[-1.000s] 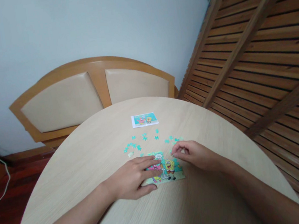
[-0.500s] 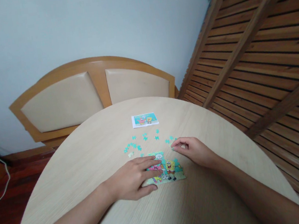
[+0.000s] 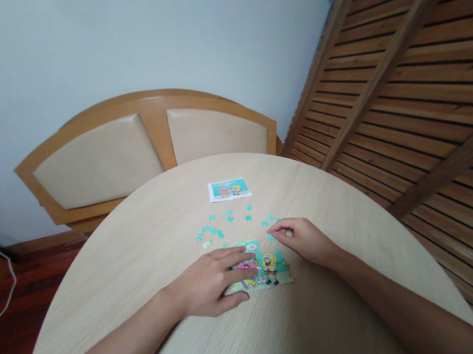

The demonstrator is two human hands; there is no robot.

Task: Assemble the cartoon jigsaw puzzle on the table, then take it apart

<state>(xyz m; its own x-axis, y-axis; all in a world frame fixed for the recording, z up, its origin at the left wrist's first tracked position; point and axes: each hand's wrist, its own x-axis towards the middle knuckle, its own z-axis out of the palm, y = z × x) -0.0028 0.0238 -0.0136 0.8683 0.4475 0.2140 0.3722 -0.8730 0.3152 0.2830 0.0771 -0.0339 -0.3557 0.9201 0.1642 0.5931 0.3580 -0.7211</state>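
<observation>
Sideways runs one long puzzle [image 3: 270,266] on the table [image 3: 352,208], heads pointing away. One left hand [image 3: 208,281], fingers a bit spread, covers its left. Behind its right, one right hand [image 3: 307,239] bends its fingers at one piece [image 3: 271,237]; pinching, I can't tell. Beyond the puzzle, one card [image 3: 229,190].

On the near side of the puzzle [image 3: 269,263], the bare table [image 3: 264,334] gives a free way between the left forearm [image 3: 122,340] and the right forearm [image 3: 388,290]. From the left of the puzzle this way is closed, because the left hand [image 3: 206,278] lies over its left part. At the far right corner of the puzzle, the right hand [image 3: 308,240] blocks the entry. Beyond the puzzle, loose pieces [image 3: 230,219] lie scattered and flat, so a hand can pass above them; farther beyond it lies the picture card [image 3: 231,189].
</observation>
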